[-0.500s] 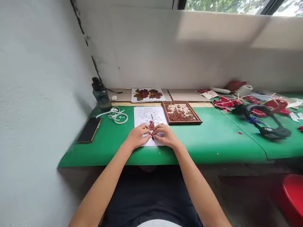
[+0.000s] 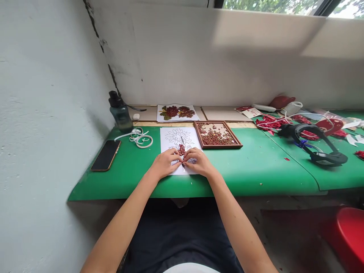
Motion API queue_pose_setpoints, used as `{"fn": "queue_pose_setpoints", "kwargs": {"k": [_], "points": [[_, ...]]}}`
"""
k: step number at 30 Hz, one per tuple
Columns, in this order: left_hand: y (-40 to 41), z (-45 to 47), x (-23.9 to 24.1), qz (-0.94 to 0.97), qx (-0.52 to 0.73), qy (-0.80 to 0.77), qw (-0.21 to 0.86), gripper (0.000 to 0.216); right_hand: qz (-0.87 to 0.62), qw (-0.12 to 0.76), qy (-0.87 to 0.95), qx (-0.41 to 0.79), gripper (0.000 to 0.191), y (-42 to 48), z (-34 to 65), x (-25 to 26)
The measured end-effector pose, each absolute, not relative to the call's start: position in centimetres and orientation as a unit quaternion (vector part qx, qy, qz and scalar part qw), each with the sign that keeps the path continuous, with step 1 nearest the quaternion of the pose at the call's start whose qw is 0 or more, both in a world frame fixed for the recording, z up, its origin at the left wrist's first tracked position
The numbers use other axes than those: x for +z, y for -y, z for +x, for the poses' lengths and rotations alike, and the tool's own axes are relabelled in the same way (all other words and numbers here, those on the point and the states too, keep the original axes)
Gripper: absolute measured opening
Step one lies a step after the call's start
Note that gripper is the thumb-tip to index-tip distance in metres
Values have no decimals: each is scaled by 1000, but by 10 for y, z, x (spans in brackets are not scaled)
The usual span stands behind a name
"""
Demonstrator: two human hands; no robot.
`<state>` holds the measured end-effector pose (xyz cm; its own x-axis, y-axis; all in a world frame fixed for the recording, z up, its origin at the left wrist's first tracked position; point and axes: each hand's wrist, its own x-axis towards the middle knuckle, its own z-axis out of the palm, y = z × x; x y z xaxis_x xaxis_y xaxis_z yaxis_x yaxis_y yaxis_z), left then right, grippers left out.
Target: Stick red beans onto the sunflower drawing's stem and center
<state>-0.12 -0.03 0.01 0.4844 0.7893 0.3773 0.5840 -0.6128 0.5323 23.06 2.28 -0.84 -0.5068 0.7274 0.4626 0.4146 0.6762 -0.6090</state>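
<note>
A white sheet of paper (image 2: pixel 165 136) with a flower outline lies before me on the green tabletop. A small patch of red-brown beans (image 2: pixel 181 150) covers part of the drawing, between my hands. My left hand (image 2: pixel 165 163) rests on the sheet's left side, fingers bent and tips pinched together. From the right, my right hand (image 2: pixel 198 162) mirrors it, its fingertips almost meeting the left ones just below the patch. Whatever is between the fingertips is too small to make out. Close to my right hand stands a brown framed tray (image 2: pixel 222 147) of loose red-brown beans.
At left are a phone (image 2: pixel 105 155), a dark bottle (image 2: pixel 121 115) and a white cord coil (image 2: pixel 144 141). A picture of bean-like flowers (image 2: pixel 178 113) lies behind the sheet. On the right sit a black headset (image 2: pixel 327 155) and red scraps (image 2: pixel 273 123). A red stool (image 2: pixel 352 231) stands below.
The view has shifted very slightly. Both hands stay at the same spot on the sheet, fingertips still together; nothing else has visibly moved.
</note>
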Motion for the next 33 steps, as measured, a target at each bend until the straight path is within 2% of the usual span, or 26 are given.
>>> {"fn": "queue_pose_setpoints", "kwargs": {"k": [13,33], "points": [[1,-2,1,846,308,-403,167,13,-346,354,842,214,13,-18,228,-2],[2,-2,0,856,307,-390,142,16,-361,346,838,221,11,-18,226,-3]]}}
